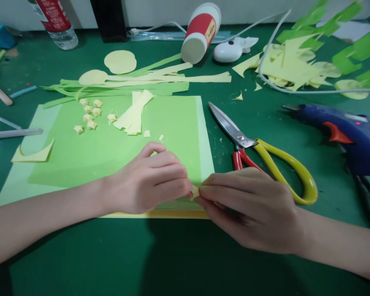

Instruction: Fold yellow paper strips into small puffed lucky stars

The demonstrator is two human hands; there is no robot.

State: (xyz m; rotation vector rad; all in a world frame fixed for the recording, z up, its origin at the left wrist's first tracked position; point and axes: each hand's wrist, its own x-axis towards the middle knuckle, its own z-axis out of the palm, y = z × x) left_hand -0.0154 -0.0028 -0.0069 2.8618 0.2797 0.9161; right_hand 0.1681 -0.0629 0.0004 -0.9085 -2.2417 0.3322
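Between the fingertips of both hands is a small pale-yellow paper star (194, 192), partly covered by the fingers. My left hand (154, 179) is closed in a pinch on its left side. From the right, my right hand (249, 205) pinches it between thumb and fingers. Both hands are over the front edge of a stack of green paper sheets (105, 160). Several finished paper stars (88, 109) lie on the sheet's far left part. Beside them are crossed pale-yellow paper strips (135, 113) and small paper scraps (146, 133).
Scissors (240, 139) with red and yellow handles lie just beyond my right hand. A blue glue gun (351, 131) rests at the right. Behind are green strips (160, 88), a tipped paper cup (200, 33), a white cable (263, 57) and a pile of yellow paper offcuts (292, 65).
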